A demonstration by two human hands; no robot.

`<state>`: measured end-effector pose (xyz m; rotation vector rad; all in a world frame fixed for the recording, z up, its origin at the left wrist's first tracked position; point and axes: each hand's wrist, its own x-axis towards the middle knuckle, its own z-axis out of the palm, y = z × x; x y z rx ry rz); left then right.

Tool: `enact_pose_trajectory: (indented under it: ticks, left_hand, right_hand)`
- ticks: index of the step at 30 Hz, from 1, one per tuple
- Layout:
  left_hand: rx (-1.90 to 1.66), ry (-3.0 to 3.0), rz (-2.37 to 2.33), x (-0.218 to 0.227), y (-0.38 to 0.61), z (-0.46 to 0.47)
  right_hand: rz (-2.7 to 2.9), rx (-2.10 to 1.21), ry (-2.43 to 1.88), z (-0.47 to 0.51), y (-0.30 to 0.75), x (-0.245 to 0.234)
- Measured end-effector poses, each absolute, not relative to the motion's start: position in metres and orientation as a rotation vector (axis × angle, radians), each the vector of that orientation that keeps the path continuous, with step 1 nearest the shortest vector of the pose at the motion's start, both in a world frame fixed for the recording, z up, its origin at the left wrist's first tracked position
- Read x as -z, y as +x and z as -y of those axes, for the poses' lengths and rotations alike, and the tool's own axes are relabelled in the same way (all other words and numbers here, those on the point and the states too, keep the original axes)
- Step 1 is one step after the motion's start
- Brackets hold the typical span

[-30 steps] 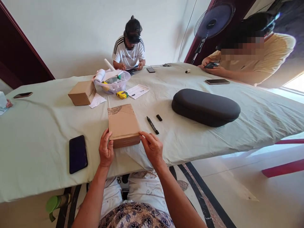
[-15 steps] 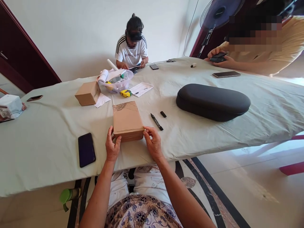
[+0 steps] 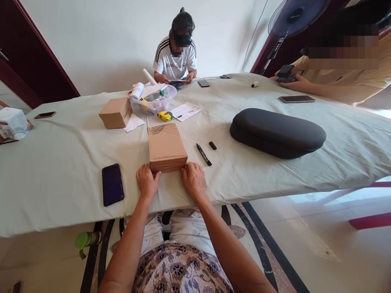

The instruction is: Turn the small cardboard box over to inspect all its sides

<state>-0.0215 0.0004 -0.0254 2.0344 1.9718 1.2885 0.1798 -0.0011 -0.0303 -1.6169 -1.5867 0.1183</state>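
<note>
Head view: the line-marked cardboard box lies on the cloth-covered counter, its near corners touched by left hand and right hand, fingers bent; whether they pinch cannot be told. Probably light, stiff yet crushable, it suits holding by opposite sides.

1. The place looks like a room in a home.
2. A cloth-covered table lies under the left hand and right hand.
3. Far beyond the left hand, a dark red door meets a white wall.
4. Beyond the right hand, rightward, stands a fan.
5. Below the hands: glossy, patterned floor.
</note>
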Motion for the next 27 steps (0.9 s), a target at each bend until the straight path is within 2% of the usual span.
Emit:
enact_pose_trajectory:
  ticks: [10,15,22,27]
  left_hand:
    - [-1.549,1.892,-1.653,0.015,-0.022,0.008]
    - [-1.597,1.852,-1.594,0.013,-0.018,0.014]
    - [-1.536,1.919,-1.726,0.016,-0.011,0.013]
    - [-1.515,1.984,-1.798,0.022,-0.009,0.01]
  right_hand:
    - [1.351,-0.503,-1.275,0.015,0.182,0.013]
    - [1.374,-0.431,-1.179,0.017,0.179,0.013]
    - [1.453,-0.285,-1.359,0.016,0.174,0.022]
    - [1.434,-0.333,-1.449,0.015,0.172,0.024]
